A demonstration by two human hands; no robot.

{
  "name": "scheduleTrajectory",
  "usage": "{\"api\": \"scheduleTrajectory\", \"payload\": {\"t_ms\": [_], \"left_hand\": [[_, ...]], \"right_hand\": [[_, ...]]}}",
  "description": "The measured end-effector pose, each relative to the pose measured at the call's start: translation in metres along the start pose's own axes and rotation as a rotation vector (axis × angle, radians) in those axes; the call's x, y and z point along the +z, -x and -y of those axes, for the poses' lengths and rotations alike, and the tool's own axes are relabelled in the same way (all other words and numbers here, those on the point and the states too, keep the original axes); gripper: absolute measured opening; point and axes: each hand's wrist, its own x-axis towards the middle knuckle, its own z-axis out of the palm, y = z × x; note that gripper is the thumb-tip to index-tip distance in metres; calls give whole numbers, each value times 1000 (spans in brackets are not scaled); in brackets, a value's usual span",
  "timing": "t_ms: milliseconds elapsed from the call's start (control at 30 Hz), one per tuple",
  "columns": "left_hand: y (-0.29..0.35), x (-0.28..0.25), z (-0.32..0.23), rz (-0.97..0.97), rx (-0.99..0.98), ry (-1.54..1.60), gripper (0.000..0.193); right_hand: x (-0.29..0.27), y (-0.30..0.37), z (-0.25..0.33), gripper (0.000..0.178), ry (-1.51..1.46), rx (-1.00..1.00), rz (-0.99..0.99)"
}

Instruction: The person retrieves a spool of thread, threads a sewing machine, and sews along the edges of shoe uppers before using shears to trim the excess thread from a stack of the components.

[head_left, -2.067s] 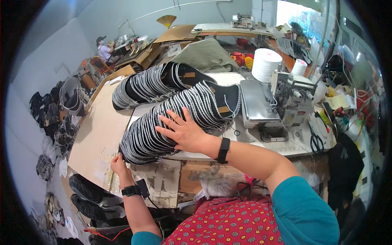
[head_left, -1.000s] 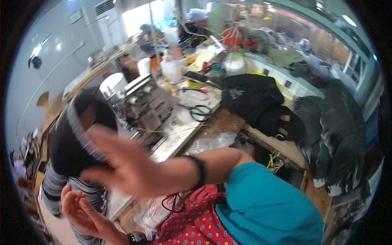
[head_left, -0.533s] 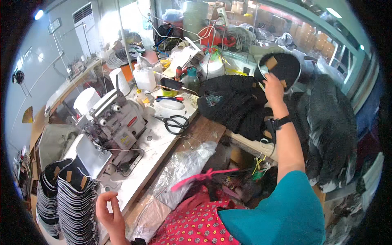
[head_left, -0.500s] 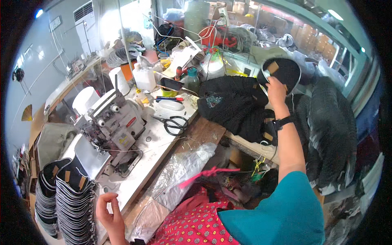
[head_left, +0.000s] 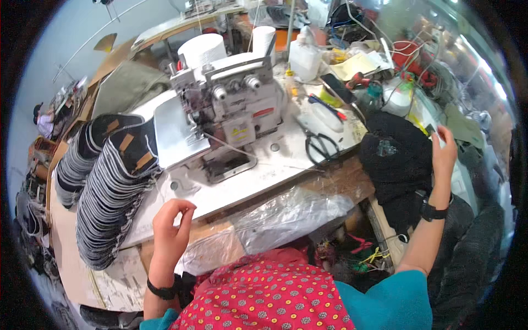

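My left hand (head_left: 171, 228) hovers over the front edge of the sewing table, loosely closed, with thumb and forefinger together and nothing visible between them. Left of it stand two rows of stacked black cloth pieces (head_left: 113, 195) with pale edges and tan tabs. My right hand (head_left: 444, 154) is raised beside a heap of black fabric (head_left: 397, 159), its fingers a little apart with nothing visible in them. Between the hands stands a white overlock sewing machine (head_left: 236, 104), a thread trailing from it. Black-handled scissors (head_left: 322, 149) lie on the table to its right.
Behind the machine stand white thread cones (head_left: 202, 50) and a white plastic bottle (head_left: 305, 58). Pens (head_left: 330, 107), a phone (head_left: 336, 88) and a teal-capped jar (head_left: 370, 99) are at the right. Clear plastic sheeting (head_left: 297, 212) hangs along the table's front edge.
The view has swung left. My right hand held a rounded black piece with a white rim; it is no longer seen in that hand. My left hand's thumb and forefinger have come together.
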Motion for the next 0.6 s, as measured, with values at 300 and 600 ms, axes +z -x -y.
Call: {"api": "scheduleTrajectory", "payload": {"t_ms": [300, 600], "left_hand": [[3, -31, 11, -55, 72, -48, 9], [-1, -14, 43, 89, 9, 252, 5]], "right_hand": [[23, -49, 241, 21, -259, -211, 718], [-197, -72, 261, 32, -300, -433, 514]]}}
